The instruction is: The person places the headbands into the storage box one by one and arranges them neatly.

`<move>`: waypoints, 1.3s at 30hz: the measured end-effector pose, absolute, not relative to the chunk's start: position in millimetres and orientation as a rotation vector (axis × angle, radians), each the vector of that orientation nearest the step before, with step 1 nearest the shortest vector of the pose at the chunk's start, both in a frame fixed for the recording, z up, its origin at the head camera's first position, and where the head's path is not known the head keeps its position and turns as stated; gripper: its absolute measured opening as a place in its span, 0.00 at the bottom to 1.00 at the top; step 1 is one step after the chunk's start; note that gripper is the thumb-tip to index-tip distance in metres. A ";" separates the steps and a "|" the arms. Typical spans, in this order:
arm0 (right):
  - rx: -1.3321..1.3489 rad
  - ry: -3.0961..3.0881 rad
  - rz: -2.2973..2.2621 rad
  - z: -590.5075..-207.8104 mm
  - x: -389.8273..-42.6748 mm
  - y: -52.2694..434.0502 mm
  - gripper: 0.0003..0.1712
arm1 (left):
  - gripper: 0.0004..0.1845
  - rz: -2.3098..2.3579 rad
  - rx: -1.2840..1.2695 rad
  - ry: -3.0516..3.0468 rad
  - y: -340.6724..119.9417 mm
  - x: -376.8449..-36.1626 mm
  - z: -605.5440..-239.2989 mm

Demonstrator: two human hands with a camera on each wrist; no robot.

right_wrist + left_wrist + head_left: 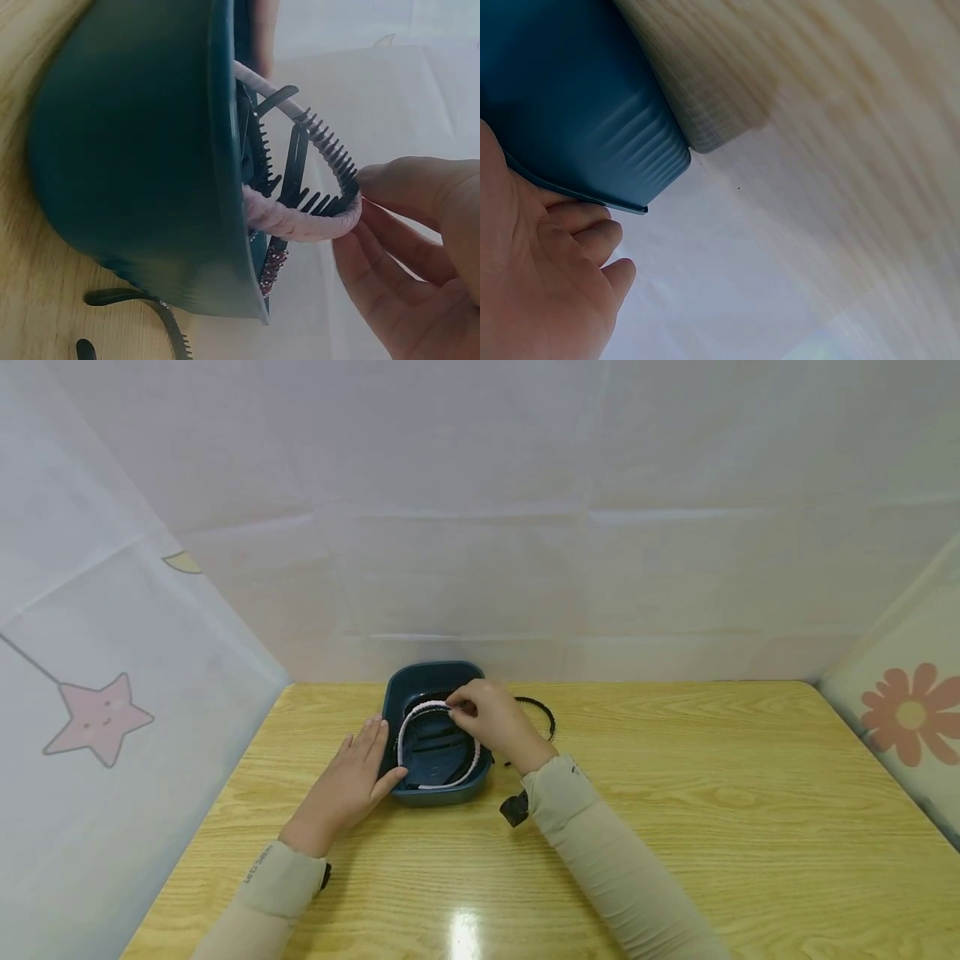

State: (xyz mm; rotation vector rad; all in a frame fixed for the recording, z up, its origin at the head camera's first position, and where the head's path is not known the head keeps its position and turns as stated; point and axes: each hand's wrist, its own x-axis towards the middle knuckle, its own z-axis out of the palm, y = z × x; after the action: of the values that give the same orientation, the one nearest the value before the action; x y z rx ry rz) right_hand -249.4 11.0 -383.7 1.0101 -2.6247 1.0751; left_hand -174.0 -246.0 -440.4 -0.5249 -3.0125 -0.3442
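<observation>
A dark blue plastic bin point(408, 799) stands on the table, holding several hairbands. My left hand point(345, 781) rests at the bin's left rim, its fingers extended and its thumb reaching over the near left corner. From the left wrist, the palm and fingers point(589, 229) show beside the bin's rim. My right hand point(495, 714) pinches a pale pink hairband point(300, 223) between thumb and fingers at the top of its arch. Dark comb teeth line the inside of this arch. The hairband's ends reach down into the bin, and black hairbands point(296, 161) lie around it.
A black toothed hairband point(551, 714) lies on the wooden table point(712, 818), right of the bin and partly behind my right hand. A white cloth wall point(480, 568) rises behind the table. Patterned cloth walls stand at both sides.
</observation>
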 end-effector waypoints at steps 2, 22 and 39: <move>1.008 -2.645 1.102 -383.8 -249.3 11.5 0.11 | 0.45 -0.342 -0.523 -3.014 -246.2 -174.0 -440.3; 0.793 -2.522 1.319 -400.2 -249.9 40.1 0.10 | 0.46 -0.344 -0.531 -2.999 -246.4 -174.3 -442.6; 0.363 -2.427 1.477 -433.1 -264.6 89.5 0.09 | 0.46 -0.333 -0.526 -3.014 -246.6 -176.4 -444.7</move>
State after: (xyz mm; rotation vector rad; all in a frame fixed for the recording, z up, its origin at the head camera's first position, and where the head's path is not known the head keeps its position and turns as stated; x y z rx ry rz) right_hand -264.6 89.5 -433.1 0.3627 -2.4266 1.4773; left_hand -176.4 -246.6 -444.7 -0.5257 -3.0143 -0.3333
